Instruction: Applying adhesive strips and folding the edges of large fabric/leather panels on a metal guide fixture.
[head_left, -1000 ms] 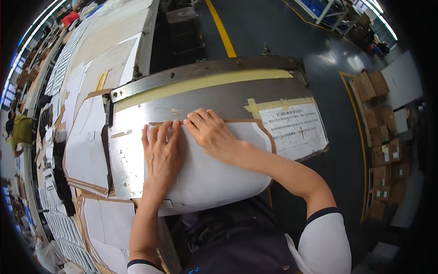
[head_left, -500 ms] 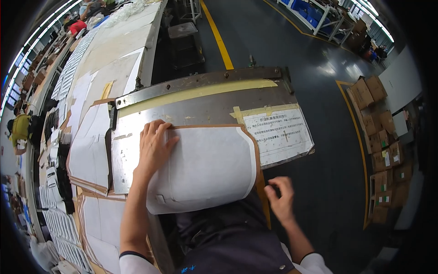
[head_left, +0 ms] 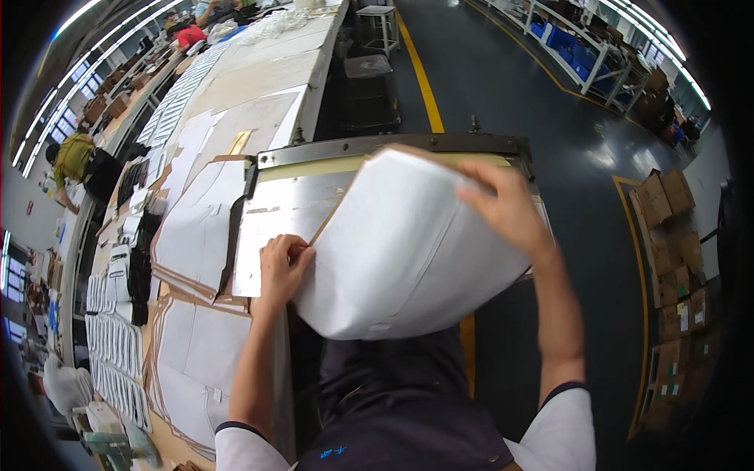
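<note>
A large white panel with brown edging (head_left: 385,251) is tilted up above a flat metal plate (head_left: 287,200), its lower edge bulging toward my lap. My left hand (head_left: 284,268) pinches its left edge with thumb and fingers. My right hand (head_left: 506,208), slightly blurred, grips the panel near its upper right edge, thumb on the white face and fingers partly hidden behind. A seam line runs slantwise down the panel. Behind it, a dark metal bar (head_left: 318,151) crosses the far side of the plate.
To the left lie a stack of similar white panels (head_left: 200,224) and a nearer stack (head_left: 204,353). A long worktable (head_left: 267,67) stretches away. Folded white-edged pieces (head_left: 114,345) lie farther left. Cardboard boxes (head_left: 671,267) stand at right. A person in yellow-green (head_left: 75,161) bends over a far bench.
My right hand has come up from beside the plate and taken hold of the panel. The panel has been lifted and turned, its far corner raised. My left hand has shifted to its left edge.
</note>
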`<state>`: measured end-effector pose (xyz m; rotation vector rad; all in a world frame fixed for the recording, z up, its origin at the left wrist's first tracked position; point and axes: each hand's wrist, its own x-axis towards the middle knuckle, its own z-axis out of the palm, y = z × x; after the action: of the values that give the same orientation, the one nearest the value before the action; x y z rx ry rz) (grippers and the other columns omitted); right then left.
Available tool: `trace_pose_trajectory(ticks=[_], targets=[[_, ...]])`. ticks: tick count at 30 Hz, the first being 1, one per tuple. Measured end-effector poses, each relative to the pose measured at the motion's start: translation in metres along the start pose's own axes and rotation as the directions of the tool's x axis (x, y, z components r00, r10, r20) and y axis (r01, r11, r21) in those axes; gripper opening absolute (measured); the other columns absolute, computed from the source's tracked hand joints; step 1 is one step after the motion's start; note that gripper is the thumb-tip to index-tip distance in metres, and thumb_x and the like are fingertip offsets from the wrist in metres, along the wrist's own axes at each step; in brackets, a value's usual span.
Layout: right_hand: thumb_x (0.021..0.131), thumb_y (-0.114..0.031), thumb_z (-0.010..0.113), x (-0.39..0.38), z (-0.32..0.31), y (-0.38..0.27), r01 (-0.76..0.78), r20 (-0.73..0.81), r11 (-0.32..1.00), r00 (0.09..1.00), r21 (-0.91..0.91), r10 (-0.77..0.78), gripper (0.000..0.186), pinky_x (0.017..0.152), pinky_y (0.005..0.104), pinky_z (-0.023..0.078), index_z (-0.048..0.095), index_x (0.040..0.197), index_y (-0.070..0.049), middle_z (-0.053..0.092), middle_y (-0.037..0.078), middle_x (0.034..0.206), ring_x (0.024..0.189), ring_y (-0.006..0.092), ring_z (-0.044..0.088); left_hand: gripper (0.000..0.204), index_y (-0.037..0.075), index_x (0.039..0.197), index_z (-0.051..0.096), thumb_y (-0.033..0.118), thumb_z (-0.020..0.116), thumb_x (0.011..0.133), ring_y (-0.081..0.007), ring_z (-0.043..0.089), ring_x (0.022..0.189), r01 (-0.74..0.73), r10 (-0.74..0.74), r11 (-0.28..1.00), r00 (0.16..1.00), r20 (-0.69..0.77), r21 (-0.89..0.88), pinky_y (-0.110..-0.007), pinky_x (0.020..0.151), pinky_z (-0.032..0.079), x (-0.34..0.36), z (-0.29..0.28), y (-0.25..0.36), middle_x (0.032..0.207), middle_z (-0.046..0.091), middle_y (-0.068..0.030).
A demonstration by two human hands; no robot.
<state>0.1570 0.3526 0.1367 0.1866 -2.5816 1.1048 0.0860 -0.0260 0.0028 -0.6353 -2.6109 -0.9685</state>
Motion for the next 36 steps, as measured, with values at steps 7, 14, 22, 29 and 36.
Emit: trace_pose_trajectory(ticks=[7,14,22,29,36], targets=[[0.087,-0.011,0.07,0.159,0.062,0.044,0.211,0.211,0.838,0.97,-0.503,-0.117,0.03,0.097,0.044,0.05,0.071,0.116,-0.003,0.069,0.015,0.116,0.112,0.0333,0.065,0.019,0.004,0.103,0.069,0.012,0.079,0.089,-0.0294,0.059,0.094,0.085,-0.089,0.996,0.984,-0.153,-0.035,-0.046,0.089,0.045,-0.049,-0.003,0.034,0.098,0.064,-0.0093],[0.089,-0.011,0.07,0.055,0.165,0.046,0.452,0.176,0.872,0.889,-0.187,-0.422,0.028,0.099,0.048,0.046,0.068,0.116,-0.007,0.061,0.012,0.115,0.116,0.0327,0.058,0.022,0.003,0.115,0.071,0.003,0.071,0.093,-0.0325,0.06,0.125,0.051,-0.057,0.997,0.992,-0.109,-0.06,-0.046,0.118,0.039,-0.085,-0.027,0.033,0.13,0.066,-0.0126],[0.089,-0.008,0.072,-0.027,0.101,0.06,0.116,-0.05,0.937,0.989,-0.331,-0.14,0.025,0.099,0.0452,0.048,0.069,0.114,-0.002,0.064,0.014,0.119,0.115,0.0355,0.06,0.02,-0.002,0.121,0.07,0.005,0.062,0.103,-0.0191,0.066,0.116,0.343,-0.541,0.632,0.838,-0.078,-0.695,-0.031,0.102,0.05,-0.118,-0.039,0.033,0.124,0.071,-0.0104],[0.09,-0.007,0.071,-0.052,0.065,0.079,-0.023,-0.038,0.946,0.999,-0.323,0.011,0.021,0.095,0.0437,0.049,0.069,0.11,0.001,0.065,0.016,0.115,0.114,0.0356,0.061,0.026,-0.004,0.127,0.063,0.009,0.064,0.104,-0.0106,0.069,0.091,0.462,-0.57,0.475,0.81,0.139,-0.748,-0.024,0.084,0.054,-0.108,-0.025,0.031,0.1,0.072,-0.008],[0.089,-0.022,0.074,0.02,0.074,0.104,0.164,0.127,0.892,0.984,-0.422,-0.121,0.035,0.102,0.0447,0.046,0.068,0.118,-0.002,0.061,0.016,0.124,0.121,0.0361,0.056,0.051,0.0,0.145,0.052,0.006,0.072,0.098,-0.0047,0.059,0.076,0.504,-0.554,0.596,0.822,0.134,-0.625,-0.022,0.07,0.047,-0.091,-0.015,0.053,0.086,0.068,-0.0019]])
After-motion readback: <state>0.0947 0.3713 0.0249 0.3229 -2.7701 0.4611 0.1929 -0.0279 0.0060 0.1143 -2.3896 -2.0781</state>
